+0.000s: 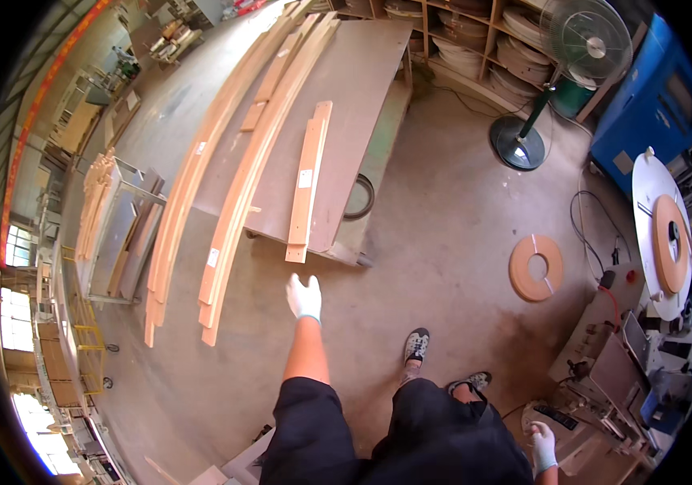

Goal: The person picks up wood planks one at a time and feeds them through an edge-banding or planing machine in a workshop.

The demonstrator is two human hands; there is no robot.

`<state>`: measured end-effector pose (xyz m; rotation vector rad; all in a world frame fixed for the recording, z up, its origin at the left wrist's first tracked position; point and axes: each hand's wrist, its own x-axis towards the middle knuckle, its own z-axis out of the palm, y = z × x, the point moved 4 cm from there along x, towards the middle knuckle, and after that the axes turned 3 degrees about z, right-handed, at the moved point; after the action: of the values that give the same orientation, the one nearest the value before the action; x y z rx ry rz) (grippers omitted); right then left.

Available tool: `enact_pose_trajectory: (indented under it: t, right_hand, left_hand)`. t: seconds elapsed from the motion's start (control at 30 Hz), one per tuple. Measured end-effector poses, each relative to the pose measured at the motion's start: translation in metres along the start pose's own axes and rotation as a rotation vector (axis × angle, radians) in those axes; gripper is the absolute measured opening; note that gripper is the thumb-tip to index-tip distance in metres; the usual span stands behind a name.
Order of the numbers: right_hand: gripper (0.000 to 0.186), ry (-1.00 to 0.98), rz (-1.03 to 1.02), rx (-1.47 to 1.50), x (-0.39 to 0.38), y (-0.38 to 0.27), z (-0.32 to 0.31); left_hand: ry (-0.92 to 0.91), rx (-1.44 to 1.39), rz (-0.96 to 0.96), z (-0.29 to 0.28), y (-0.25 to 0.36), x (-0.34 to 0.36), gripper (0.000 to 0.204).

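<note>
My left hand [304, 297], in a white glove, reaches forward with its fingers apart and nothing in it. Just beyond its fingertips is the near end of a short stack of wooden strips [306, 187], with a white label on top. That stack lies on a brown-topped table [362, 97] and juts slightly past its near edge. To its left, long wooden strips [237, 202] lie in bundles across the table, their ends hanging far over the edge. Low on the right, my gloved right hand [541, 447] hangs beside a machine, fingers loosely bent, no object visible in it.
On the floor to the right lies a coil of tan edge banding [536, 267]. A white disc [659, 234] carries another coil beside the machine [604, 356]. A standing fan [523, 141], a blue cabinet [645, 97] and loose cables are farther right. Left stands a loaded cart [119, 234].
</note>
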<state>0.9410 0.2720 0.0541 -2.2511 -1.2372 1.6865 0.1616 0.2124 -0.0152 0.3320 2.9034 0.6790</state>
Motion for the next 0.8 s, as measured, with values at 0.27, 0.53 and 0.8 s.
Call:
enact_pose_trajectory:
  t: [0.27, 0.53, 0.8]
  right_hand:
    - [0.022, 0.101, -0.021, -0.018, 0.003, 0.018, -0.034]
    - [0.024, 0.082, -0.132, -0.136, 0.001, 0.001, 0.020]
    - [0.050, -0.184, -0.314, -0.226, -0.033, -0.148, 0.096]
  left_hand:
    - [-0.021, 0.120, 0.156, -0.012, 0.081, 0.091, 0.077]
    - [-0.365, 0.061, 0.244, -0.005, 0.012, 0.096, 0.052]
    - [-1.208, -1.393, -0.175, 0.008, 0.130, -0.205, 0.046]
